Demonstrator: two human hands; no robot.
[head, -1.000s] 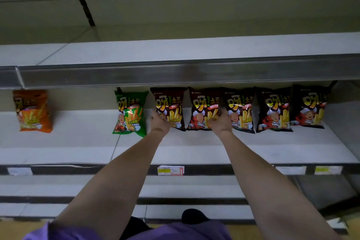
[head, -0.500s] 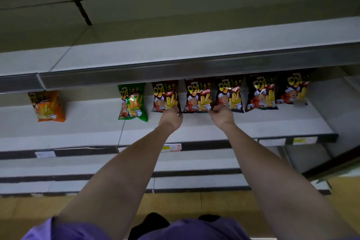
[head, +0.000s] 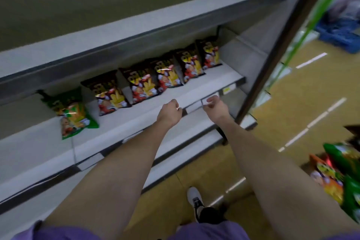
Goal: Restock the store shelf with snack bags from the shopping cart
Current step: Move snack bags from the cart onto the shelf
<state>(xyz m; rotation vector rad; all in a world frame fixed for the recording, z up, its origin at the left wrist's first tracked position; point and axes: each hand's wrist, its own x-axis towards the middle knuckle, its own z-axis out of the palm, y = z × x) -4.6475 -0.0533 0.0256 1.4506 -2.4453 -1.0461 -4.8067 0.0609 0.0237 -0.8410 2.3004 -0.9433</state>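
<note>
The store shelf (head: 204, 85) runs diagonally from the lower left of the frame up toward the upper right, under a second, bare board above it. On it stands a row of five dark snack bags (head: 145, 84), upright and shoulder to shoulder, with a green snack bag (head: 73, 115) apart at the left end of the row. More snack bags (head: 339, 173), green and orange, are heaped at the right edge of the frame, probably in the shopping cart.

Both arms reach in from the bottom. The left hand (head: 169, 112) hovers over the shelf's front lip with fingers loosely curled, holding nothing. The right hand (head: 216, 107), just right of it, is likewise relaxed and empty, in front of the price-tag strip (head: 210, 100).

Risks, as I judge them: the row is tightly packed and leans only on itself, so a sleeve or forearm brushing it could tip several bags forward off the lip.

The cart itself is cut off, so its frame cannot be made out. Motion blur smears the bag print and the tags, and the aisle at upper right is unreadable.
</note>
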